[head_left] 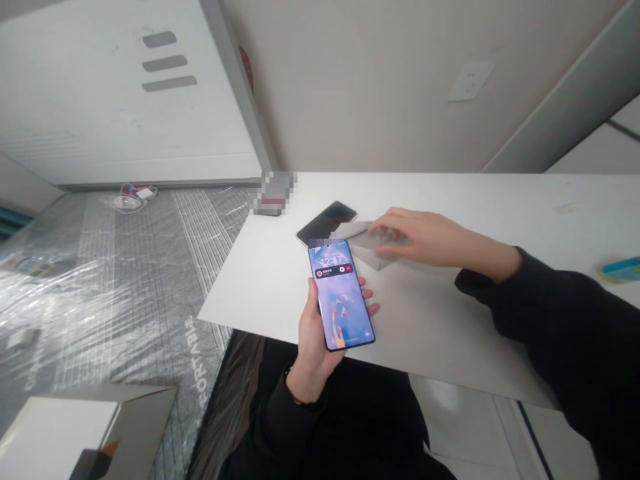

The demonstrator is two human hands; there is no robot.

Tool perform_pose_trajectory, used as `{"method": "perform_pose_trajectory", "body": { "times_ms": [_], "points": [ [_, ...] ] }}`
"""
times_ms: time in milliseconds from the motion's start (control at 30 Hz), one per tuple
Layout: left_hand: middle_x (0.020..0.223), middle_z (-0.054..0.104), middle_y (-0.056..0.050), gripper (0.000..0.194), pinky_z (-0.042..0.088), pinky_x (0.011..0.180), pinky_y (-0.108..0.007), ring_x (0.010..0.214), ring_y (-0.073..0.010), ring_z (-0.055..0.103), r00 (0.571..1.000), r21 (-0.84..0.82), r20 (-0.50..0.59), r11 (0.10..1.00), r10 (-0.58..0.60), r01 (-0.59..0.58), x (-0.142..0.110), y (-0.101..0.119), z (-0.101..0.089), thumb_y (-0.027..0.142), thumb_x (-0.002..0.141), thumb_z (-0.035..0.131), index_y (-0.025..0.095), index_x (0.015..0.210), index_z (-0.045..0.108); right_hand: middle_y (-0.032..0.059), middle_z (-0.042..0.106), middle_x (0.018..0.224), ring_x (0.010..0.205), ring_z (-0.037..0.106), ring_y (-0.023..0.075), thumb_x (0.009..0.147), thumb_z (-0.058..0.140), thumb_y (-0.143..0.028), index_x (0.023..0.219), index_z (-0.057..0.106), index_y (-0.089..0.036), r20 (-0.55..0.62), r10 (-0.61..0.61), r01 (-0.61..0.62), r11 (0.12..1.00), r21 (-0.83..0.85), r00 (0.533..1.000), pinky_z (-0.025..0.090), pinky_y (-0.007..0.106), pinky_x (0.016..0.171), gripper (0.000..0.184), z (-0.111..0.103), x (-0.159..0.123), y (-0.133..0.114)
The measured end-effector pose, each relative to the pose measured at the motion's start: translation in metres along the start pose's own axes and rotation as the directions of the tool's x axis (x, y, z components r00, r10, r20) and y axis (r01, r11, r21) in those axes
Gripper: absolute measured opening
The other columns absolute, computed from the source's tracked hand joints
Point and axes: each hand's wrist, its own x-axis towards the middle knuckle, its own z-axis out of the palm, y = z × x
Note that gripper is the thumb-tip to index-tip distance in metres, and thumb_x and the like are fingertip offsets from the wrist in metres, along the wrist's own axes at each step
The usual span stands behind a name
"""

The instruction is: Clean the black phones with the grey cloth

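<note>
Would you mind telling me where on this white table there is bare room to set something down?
Bare tabletop runs behind the right hand towards the blue item. A second patch lies left of the smartphone in the left hand. It is crowded around the black phone and folded grey cloth.

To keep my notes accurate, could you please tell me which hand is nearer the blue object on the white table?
Right hand: it lies left of the blue object. The left hand, holding a smartphone, is farther left still.
</note>
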Motion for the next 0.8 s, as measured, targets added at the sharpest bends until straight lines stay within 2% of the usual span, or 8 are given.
{"method": "perform_pose_trajectory", "body": {
  "times_ms": [33, 100, 233, 333, 533, 700, 800],
  "points": [
    [0.103, 0.077, -0.015, 0.064, 0.059, 0.088, -0.046, 0.086, -0.0251, 0.074, 1.0, -0.004, -0.005, 1.0, -0.004, 0.004, 0.0, 0.0, 0.0, 0.055, 0.108, 0.027, 0.008, 0.114, 0.07, 0.0089, 0.068, 0.115, 0.094, 0.065, 0.0246, 0.094, 0.058, -0.051, 0.125, 0.066, -0.025, -0.006, -0.03, 0.03, 0.999, 0.038, 1.0, 0.045, 0.033, 0.076, 0.041, 0.01, 0.003, 0.009],
    [0.103, 0.077, -0.015, 0.065, 0.059, 0.085, -0.045, 0.084, -0.0248, 0.074, 1.0, -0.011, -0.012, 1.0, -0.011, 0.01, 0.0, 0.0, -0.001, 0.055, 0.108, 0.025, 0.008, 0.113, 0.07, 0.0096, 0.068, 0.116, 0.099, 0.065, 0.0263, 0.094, 0.059, -0.049, 0.125, 0.067, -0.026, -0.029, -0.053, 0.056, 0.994, 0.094, 0.998, 0.046, 0.035, 0.081, 0.039, 0.026, 0.007, 0.022],
    [0.103, 0.077, -0.016, 0.065, 0.059, 0.086, -0.045, 0.085, -0.025, 0.074, 1.0, -0.017, -0.001, 1.0, -0.012, 0.012, 0.0, 0.001, -0.001, 0.054, 0.108, 0.026, 0.008, 0.113, 0.07, 0.0066, 0.07, 0.096, 0.081, 0.064, 0.0227, 0.095, 0.056, -0.038, 0.102, 0.071, -0.024, -0.106, 0.023, -0.009, 0.991, 0.131, 0.994, 0.045, 0.033, 0.071, 0.021, 0.04, 0.01, 0.031],
    [0.103, 0.077, -0.016, 0.065, 0.059, 0.086, -0.046, 0.086, -0.0252, 0.074, 1.0, -0.02, 0.002, 1.0, -0.012, 0.012, 0.0, 0.001, -0.002, 0.054, 0.108, 0.026, 0.007, 0.113, 0.071, 0.0049, 0.07, 0.084, 0.075, 0.064, 0.0221, 0.092, 0.056, -0.032, 0.09, 0.069, -0.023, -0.153, 0.064, -0.045, 0.991, 0.126, 0.986, 0.042, 0.032, 0.066, 0.016, 0.033, 0.01, 0.033],
    [0.101, 0.076, -0.015, 0.066, 0.06, 0.085, -0.043, 0.085, -0.0241, 0.073, 0.999, -0.013, 0.028, 1.0, -0.015, 0.015, 0.001, 0.002, -0.001, 0.054, 0.108, 0.025, 0.008, 0.111, 0.071, 0.004, 0.07, 0.084, 0.077, 0.065, 0.0236, 0.089, 0.057, -0.03, 0.089, 0.065, -0.024, -0.322, 0.136, -0.083, 0.981, 0.173, 0.937, 0.048, 0.036, 0.072, 0.01, 0.006, 0.009, 0.035],
    [0.102, 0.076, -0.015, 0.065, 0.058, 0.09, -0.045, 0.086, -0.0242, 0.072, 0.999, -0.011, 0.033, 1.0, -0.02, 0.02, 0.001, 0.002, -0.002, 0.055, 0.108, 0.027, 0.008, 0.112, 0.071, 0.0059, 0.068, 0.089, 0.088, 0.066, 0.0269, 0.089, 0.059, -0.032, 0.081, 0.058, -0.026, -0.506, 0.113, 0.002, 0.975, 0.221, 0.855, 0.05, 0.044, 0.085, 0.01, -0.002, 0.009, 0.024],
    [0.102, 0.076, -0.015, 0.065, 0.058, 0.09, -0.045, 0.087, -0.0241, 0.072, 0.999, -0.009, 0.028, 1.0, -0.027, 0.027, 0.001, 0.002, -0.003, 0.055, 0.108, 0.026, 0.008, 0.113, 0.071, 0.0083, 0.071, 0.102, 0.099, 0.067, 0.0277, 0.089, 0.058, -0.03, 0.08, 0.054, -0.026, -0.544, 0.144, 0.066, 0.935, 0.348, 0.827, 0.051, 0.047, 0.092, 0.011, -0.004, 0.007, 0.013]
  ]
}}
